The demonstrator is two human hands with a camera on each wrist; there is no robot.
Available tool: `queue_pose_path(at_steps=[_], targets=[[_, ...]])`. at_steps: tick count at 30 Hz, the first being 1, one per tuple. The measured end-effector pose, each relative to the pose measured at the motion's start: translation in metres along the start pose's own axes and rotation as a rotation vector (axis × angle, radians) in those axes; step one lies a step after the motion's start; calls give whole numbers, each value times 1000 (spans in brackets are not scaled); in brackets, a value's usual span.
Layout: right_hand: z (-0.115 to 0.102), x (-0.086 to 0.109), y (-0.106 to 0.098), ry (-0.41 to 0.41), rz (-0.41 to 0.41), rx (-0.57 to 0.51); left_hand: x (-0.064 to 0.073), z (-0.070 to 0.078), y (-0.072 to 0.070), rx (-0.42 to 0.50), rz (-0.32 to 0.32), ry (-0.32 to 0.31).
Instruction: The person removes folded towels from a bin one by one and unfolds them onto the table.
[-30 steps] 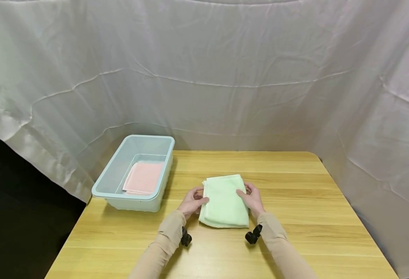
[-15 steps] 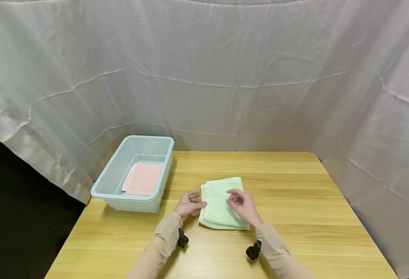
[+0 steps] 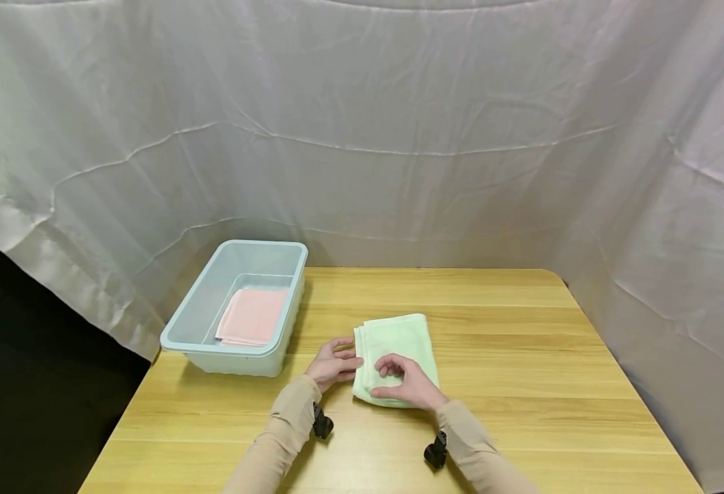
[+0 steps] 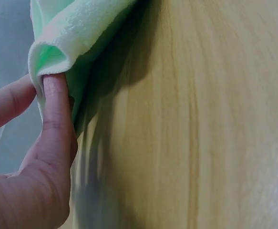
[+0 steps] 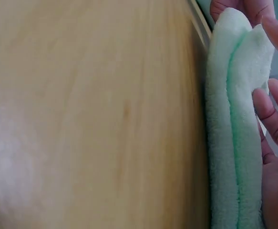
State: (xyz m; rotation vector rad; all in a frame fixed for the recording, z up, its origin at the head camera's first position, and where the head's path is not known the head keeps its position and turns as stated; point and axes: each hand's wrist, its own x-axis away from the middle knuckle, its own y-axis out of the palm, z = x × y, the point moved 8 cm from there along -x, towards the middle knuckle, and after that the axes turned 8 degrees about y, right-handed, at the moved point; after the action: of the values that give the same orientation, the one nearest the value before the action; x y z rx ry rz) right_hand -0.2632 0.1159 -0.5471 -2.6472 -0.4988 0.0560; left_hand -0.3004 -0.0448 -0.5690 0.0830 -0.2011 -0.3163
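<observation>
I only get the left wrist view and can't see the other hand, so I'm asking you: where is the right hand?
Observer: The right hand is over the near part of the green cloth.
Operator: Is there any other cloth about?
Observer: Yes, a pink cloth lies in a bin.
Operator: And where is that bin?
Observer: On the table, to the left of the green cloth.

I can't make out any lettering, label, brand, number or sign on anything in front of me here.
</observation>
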Motion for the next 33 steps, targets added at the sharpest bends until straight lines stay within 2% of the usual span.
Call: queue_pose_path(at_steps=[16,22,28,33], targets=[[-4,-1,8,-60,50,72,-2,-3,0,48,-2,0],[-6,-1,8,-107,73,94,-2,-4,-1,55,-3,-4],[-6,1,6,-101,97,99,-2,-5,-2,47,5,-2],[-7,1,1,-81,123,47,-1,-3,-4,32,36,9]])
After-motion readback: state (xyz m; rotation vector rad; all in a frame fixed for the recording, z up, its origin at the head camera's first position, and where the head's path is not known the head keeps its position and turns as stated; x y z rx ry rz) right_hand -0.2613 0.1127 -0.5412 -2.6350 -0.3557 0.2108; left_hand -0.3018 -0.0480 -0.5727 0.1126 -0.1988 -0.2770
